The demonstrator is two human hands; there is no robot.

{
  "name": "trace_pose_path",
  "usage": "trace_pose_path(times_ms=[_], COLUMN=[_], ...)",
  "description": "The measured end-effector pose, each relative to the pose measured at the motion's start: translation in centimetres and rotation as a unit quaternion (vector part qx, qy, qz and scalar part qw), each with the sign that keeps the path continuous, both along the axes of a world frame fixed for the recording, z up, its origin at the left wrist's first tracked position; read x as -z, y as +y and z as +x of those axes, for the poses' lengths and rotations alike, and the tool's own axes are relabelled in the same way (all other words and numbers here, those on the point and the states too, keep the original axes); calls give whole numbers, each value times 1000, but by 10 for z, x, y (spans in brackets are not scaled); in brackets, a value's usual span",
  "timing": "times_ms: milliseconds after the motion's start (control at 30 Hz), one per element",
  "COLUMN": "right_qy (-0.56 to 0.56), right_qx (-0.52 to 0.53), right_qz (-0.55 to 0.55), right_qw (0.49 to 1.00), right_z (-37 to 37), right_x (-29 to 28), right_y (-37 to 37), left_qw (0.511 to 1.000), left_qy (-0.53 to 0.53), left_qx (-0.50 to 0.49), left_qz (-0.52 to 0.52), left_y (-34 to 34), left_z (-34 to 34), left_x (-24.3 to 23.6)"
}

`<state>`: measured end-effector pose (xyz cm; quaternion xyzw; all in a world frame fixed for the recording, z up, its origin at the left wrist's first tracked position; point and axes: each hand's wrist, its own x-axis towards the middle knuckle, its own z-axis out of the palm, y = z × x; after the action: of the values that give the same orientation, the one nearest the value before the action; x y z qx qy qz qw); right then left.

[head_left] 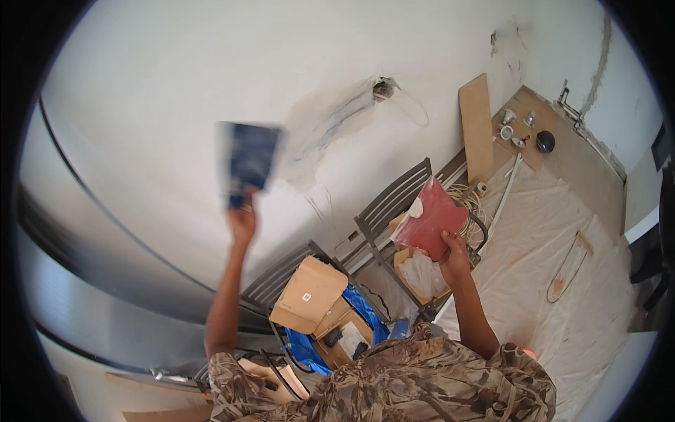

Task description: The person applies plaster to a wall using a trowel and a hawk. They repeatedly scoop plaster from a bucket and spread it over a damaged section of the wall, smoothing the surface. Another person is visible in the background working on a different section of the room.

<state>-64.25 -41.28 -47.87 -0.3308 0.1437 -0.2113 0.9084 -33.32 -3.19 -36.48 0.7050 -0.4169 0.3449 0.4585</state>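
Note:
My left hand is raised in front of the white wall, gripping a dark blue flat rectangle, blurred, perhaps a booklet or sheet. On the right, my right hand grips a red rectangular booklet or sheet with a torn, pale patch at its edge, over a chair holding coiled cable and a box with plastic. Between my arms, an open cardboard box sits in blue plastic on another chair.
A steel appliance curves along the left. Plastic sheeting covers the floor at right. Beyond it lie a board with metal fittings and a leaning wooden panel. A wire hangs from a wall hole.

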Motion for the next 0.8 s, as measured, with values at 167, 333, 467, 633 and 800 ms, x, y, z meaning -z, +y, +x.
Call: trace_pose_path(times_ms=[167, 333, 467, 633, 800], right_qy=[18, -30, 30, 40, 1], right_qx=[50, 106, 224, 340, 464], right_qz=[28, -182, -357, -422, -420], right_qw=[998, 977, 906, 839, 780], right_z=[56, 198, 313, 421, 499], right_x=[68, 74, 70, 22, 0], right_y=[-53, -77, -117, -110, -41], left_qw=[891, 922, 892, 922, 918], left_qy=[-237, -179, -289, -120, -218], left_qx=[54, -112, -149, -213, -186], left_qz=[-383, -326, -314, -302, -273], left_y=[-83, -61, -94, -66, -108], left_z=[52, 172, 225, 234, 219], left_x=[-259, -339, -319, -307, -328])
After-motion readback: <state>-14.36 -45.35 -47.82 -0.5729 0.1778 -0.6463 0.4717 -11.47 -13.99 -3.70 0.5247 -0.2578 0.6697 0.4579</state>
